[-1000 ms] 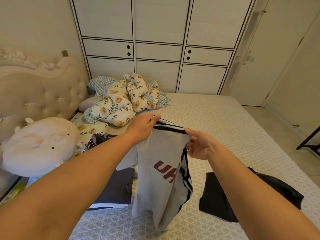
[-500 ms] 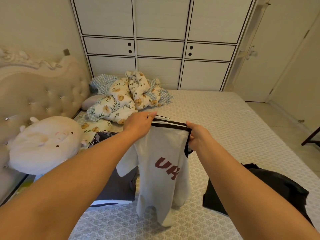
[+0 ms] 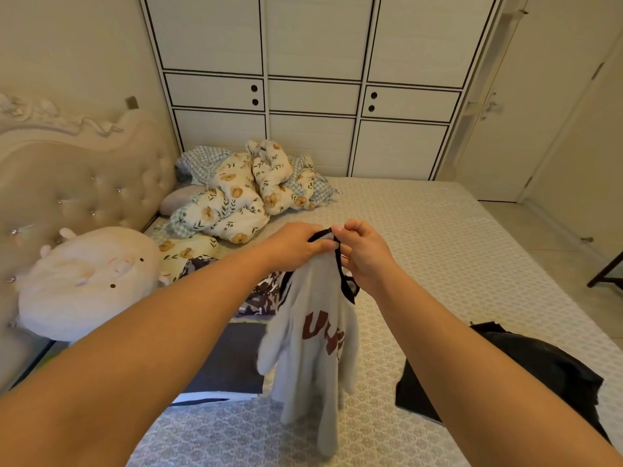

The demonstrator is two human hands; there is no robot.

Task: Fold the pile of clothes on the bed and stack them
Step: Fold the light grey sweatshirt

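A bedroom: a bed covered with a pale, lattice-patterned sheet runs up to a white wardrobe with black-lined panels and round finger holes, and a padded, tufted headboard stands along the left. Over the middle of the bed both hands meet at the top of a light grey shirt with a black-trimmed neckline. The left hand grips the bunched collar, fingers curled over it, and the right hand pinches the same black edge just beside it, so the two hands nearly touch. The shirt hangs down from them in a narrow, doubled-up drape, its lower end blurred just above the sheet. On its front are dark red block letters, partly hidden in the folds; only "U" and part of a second letter can be read. Under the left forearm lies a dark grey folded garment with a white edge, and beyond it a dark patterned cloth. To the right, a black garment lies on the sheet, partly behind the right forearm. Near the headboard sit a round cream plush pillow and a crumpled floral quilt.
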